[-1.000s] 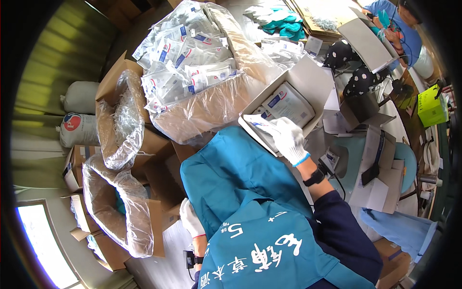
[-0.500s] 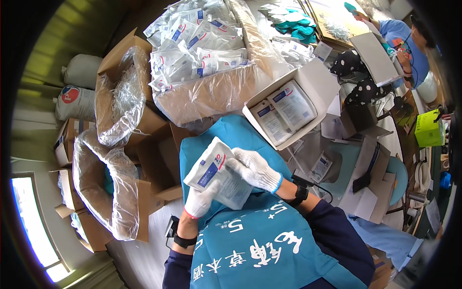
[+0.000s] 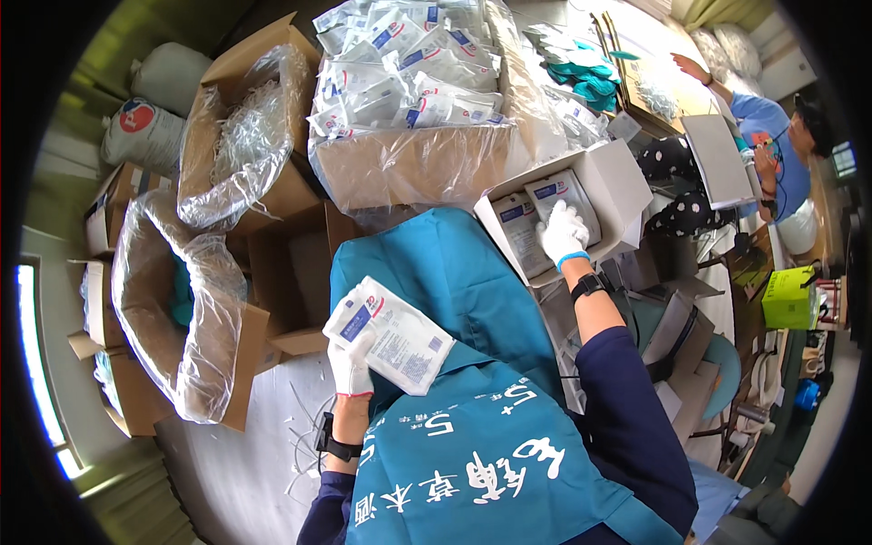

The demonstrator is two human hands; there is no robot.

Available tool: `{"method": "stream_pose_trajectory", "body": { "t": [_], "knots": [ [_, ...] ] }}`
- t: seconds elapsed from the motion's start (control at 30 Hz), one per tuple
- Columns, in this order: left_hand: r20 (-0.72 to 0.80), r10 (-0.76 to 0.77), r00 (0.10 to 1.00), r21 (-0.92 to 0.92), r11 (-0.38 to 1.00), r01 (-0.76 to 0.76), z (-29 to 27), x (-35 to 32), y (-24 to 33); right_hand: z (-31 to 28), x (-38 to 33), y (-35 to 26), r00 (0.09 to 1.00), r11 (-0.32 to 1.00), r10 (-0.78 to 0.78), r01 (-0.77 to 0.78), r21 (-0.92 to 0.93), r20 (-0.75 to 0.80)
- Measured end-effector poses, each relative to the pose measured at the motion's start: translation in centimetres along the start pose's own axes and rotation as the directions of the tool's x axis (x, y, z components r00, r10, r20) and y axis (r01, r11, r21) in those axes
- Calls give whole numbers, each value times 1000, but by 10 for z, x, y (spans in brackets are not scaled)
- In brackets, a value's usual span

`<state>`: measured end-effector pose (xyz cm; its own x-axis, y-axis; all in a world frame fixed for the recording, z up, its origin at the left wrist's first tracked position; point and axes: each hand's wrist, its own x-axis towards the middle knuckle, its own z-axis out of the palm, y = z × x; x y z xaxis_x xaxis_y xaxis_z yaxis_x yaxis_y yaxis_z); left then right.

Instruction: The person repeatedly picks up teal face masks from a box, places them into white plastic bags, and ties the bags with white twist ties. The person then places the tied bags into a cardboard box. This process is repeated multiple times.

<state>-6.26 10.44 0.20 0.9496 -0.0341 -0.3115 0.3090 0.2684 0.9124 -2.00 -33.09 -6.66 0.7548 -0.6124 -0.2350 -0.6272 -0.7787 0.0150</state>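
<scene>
My left hand (image 3: 351,371), in a white knit glove, grips a flat white plastic packet (image 3: 406,343) with a blue label, held tilted above my teal apron (image 3: 445,272). Whether more than one packet is in that hand, I cannot tell. My right hand (image 3: 564,232), gloved too, reaches into an open white carton (image 3: 623,195). Its bent fingers close over the upper right packet (image 3: 556,190) in there; their tips are partly hidden. Beside it in the carton lies another such packet (image 3: 520,238).
A big plastic-lined carton (image 3: 418,163) full of similar packets stands ahead. Lined cardboard boxes (image 3: 254,136) stand at the left, one with clear shreds. At the far right another person (image 3: 772,154) in blue sits by a grey carton (image 3: 718,163). Thin strips lie on the floor (image 3: 263,454).
My right hand has left the packet at my lap and moved forward and right into the white carton. My left hand keeps the packet, now slightly lower and farther left.
</scene>
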Motion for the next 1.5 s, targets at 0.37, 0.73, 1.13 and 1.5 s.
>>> {"method": "stream_pose_trajectory", "body": {
  "t": [0.37,0.73,1.13,1.5],
  "knots": [
    [47,-117,992,36,993,115,28,-4,8,-24,-10,36,939,898,109,46,437,-325],
    [89,-30,996,112,994,20,46,32,16,-114,-159,-61,726,510,-395,683,524,-563],
    [385,-50,921,364,926,-102,35,53,36,-97,-210,-130,505,184,-719,801,570,-477],
    [667,-333,666,718,525,-457,67,58,62,-79,-171,-105,777,218,-629,132,967,36]
  ]
}}
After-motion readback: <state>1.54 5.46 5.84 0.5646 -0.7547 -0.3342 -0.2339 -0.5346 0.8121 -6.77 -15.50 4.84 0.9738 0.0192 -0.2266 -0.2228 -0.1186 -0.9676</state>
